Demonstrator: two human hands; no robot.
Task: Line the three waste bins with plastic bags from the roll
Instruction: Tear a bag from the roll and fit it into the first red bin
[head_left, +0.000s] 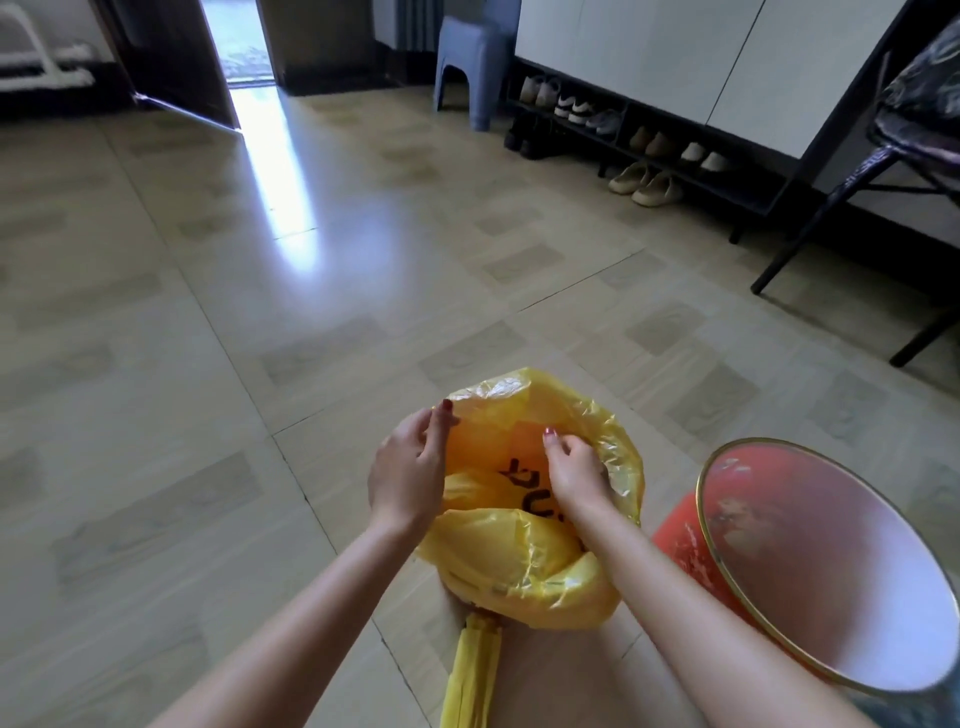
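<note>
A yellow plastic bag (524, 561) with dark print is spread open over a bin that it hides almost entirely. My left hand (410, 467) pinches the bag's left rim between thumb and fingers. My right hand (574, 473) reaches into the bag's mouth with curled fingers gripping the plastic on the right side. A folded strip of yellow bags (470, 675) hangs down below the bag, near my lap. To the right stands an orange bin (691, 545) with a gold rim and a pale inside, with no bag in it.
The floor is pale tile. A shoe rack (649, 140) with several pairs of shoes lines the far right wall, a blue-grey stool (475, 67) beside it. A dark chair (883, 171) stands at the right. An open doorway (236, 41) is at the back.
</note>
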